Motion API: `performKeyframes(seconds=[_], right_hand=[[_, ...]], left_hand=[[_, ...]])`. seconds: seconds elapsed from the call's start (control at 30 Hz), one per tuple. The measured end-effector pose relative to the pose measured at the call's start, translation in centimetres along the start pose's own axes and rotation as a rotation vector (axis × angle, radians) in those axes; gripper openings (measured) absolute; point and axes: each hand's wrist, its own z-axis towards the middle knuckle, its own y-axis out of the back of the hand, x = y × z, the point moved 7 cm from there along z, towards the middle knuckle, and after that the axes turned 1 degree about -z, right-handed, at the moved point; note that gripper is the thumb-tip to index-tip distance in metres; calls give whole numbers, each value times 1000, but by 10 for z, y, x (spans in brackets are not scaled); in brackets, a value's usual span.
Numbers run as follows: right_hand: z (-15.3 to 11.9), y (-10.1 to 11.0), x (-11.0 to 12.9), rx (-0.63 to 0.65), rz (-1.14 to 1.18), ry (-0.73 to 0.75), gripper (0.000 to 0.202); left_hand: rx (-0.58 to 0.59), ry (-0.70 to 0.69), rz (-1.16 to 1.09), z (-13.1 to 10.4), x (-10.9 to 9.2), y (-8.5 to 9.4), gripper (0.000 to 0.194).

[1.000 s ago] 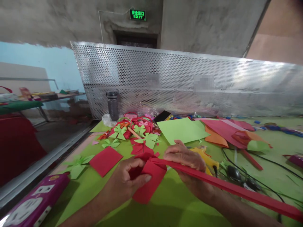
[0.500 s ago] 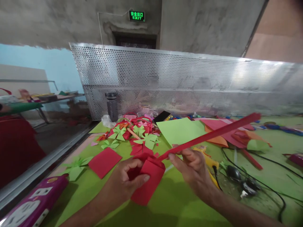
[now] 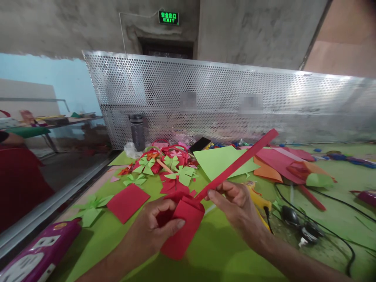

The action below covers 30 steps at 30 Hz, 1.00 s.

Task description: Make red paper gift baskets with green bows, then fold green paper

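A folded red paper pouch (image 3: 185, 227) is tilted above the green table, its upper end toward the far side. My left hand (image 3: 160, 221) is closed on it, thumb on the front and fingers at the upper left edge. Between the thumb and fingers of my right hand (image 3: 232, 199) is a long red paper strip (image 3: 241, 162). The strip's lower end meets the pouch's upper opening; how far it reaches inside is hidden. Its free end points up and to the right. Left of my left hand lies a flat red paper piece (image 3: 128, 202).
Green paper cutouts (image 3: 183, 174) and a light green sheet (image 3: 219, 160) lie behind the hands. A yellow glue gun (image 3: 258, 197) and black cables are at right. A purple power strip (image 3: 41, 250) sits front left, a bottle (image 3: 137, 133) at the back by a perforated metal panel (image 3: 176, 86).
The strip's free end has swung left and up, so it stands steeper. My right hand has shifted slightly left. My left hand and the pouch have barely moved.
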Motion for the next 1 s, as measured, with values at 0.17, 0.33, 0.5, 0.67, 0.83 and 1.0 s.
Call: performKeyframes(seconds=[0.17, 0.33, 0.5, 0.67, 0.83, 1.0], right_hand=[[5, -2, -6, 20, 94, -25, 17], [13, -3, -22, 30, 195, -57, 15], [17, -4, -25, 70, 57, -80, 18], [22, -15, -30, 337, -368, -97, 26], [29, -24, -39, 519, -478, -103, 22], [30, -23, -20, 438, -675, 3, 22]], left_hand=[[25, 4, -8, 1, -1, 0, 28], [30, 52, -51, 1, 2, -1, 27], [39, 120, -198, 1, 5, 1, 24], [61, 112, -545, 4, 2, 13, 21], [126, -22, -682, 3, -12, 30, 16], [218, -191, -715, 4, -39, 39, 13]])
